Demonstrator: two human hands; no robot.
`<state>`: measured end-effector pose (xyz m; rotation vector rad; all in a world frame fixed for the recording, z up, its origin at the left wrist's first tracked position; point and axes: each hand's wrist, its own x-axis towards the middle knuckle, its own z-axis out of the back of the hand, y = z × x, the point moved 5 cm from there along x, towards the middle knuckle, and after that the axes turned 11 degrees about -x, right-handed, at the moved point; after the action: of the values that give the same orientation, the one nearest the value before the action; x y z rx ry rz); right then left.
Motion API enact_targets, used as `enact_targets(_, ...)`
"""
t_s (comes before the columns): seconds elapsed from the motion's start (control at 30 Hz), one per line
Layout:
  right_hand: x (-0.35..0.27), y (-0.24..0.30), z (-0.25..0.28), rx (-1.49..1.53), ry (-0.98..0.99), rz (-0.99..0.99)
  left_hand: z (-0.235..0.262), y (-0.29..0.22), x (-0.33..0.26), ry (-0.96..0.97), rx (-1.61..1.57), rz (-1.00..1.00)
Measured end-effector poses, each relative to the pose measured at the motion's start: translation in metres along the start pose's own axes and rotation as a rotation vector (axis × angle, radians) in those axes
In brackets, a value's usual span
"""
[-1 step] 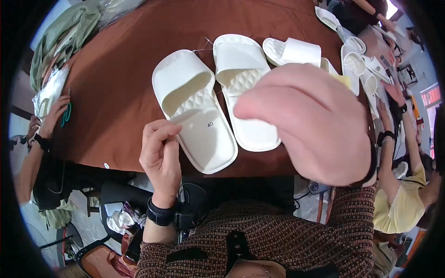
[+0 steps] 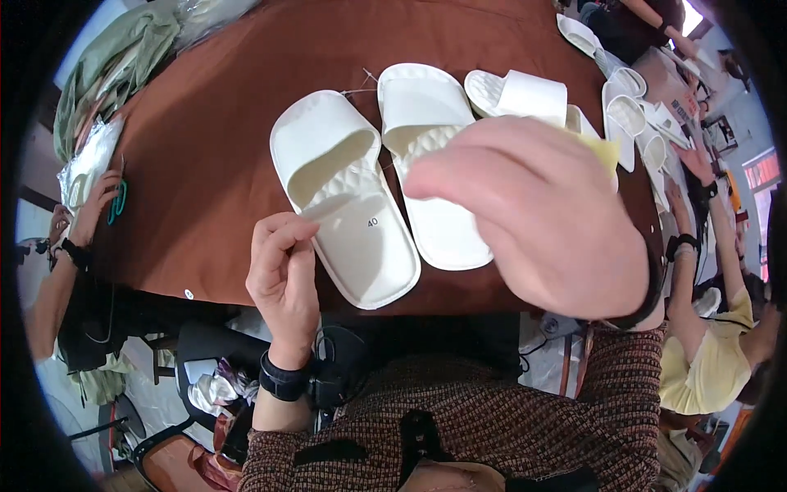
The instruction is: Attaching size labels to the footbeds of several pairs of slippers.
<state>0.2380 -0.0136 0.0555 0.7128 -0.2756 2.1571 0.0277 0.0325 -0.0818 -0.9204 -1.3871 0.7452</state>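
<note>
My left hand [image 2: 283,266] pinches a small pale strip [image 2: 321,211] over the white slipper [image 2: 344,197]; my right hand [image 2: 533,217] hovers close, its grip hidden.

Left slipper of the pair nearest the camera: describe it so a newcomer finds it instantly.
Start at the brown table; two white slippers lie side by side at its near edge. The left slipper has its heel end overhanging that edge beside the left hand, whose fingers pinch a thin white strip at its insole. Unlike the other slipper, it is not partly covered by the raised right hand.

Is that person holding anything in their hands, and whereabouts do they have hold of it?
The left hand pinches a thin white strip by its near end, over a white slipper. The right hand covers a yellow piece; its grip is hidden.
</note>
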Motion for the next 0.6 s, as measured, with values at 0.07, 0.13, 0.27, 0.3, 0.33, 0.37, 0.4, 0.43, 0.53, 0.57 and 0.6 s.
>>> enact_targets(0.07,-0.002,-0.007,-0.019,-0.089,0.110,-0.006,0.001,0.001,0.001,-0.007,-0.044,-0.012)
enact_targets(0.13,-0.001,-0.017,-0.051,-0.122,0.287,-0.028,0.005,0.006,0.003,-0.071,-0.156,0.025)
enact_targets(0.27,-0.006,-0.029,-0.079,-0.131,0.383,-0.043,0.010,0.011,0.003,-0.085,-0.248,0.051)
enact_targets(0.3,-0.005,-0.031,-0.087,-0.121,0.385,-0.049,0.011,0.012,0.002,-0.091,-0.263,0.062)
enact_targets(0.33,-0.004,-0.034,-0.093,-0.114,0.384,-0.056,0.012,0.013,0.002,-0.094,-0.280,0.071)
enact_targets(0.37,-0.004,-0.038,-0.100,-0.089,0.433,-0.101,0.013,0.013,0.002,-0.096,-0.294,0.078)
enact_targets(0.4,-0.003,-0.040,-0.107,-0.120,0.452,-0.122,0.013,0.014,0.002,-0.104,-0.320,0.095)
enact_targets(0.43,-0.001,-0.041,-0.113,-0.122,0.442,-0.136,0.013,0.015,0.003,-0.110,-0.335,0.096)
enact_targets(0.53,0.006,-0.043,-0.124,-0.129,0.442,-0.174,0.013,0.014,0.004,-0.113,-0.370,0.083)
enact_targets(0.57,0.006,-0.044,-0.127,-0.121,0.500,-0.210,0.014,0.015,0.004,-0.120,-0.377,0.093)
enact_targets(0.6,0.007,-0.042,-0.126,-0.130,0.457,-0.199,0.014,0.015,0.004,-0.128,-0.391,0.103)
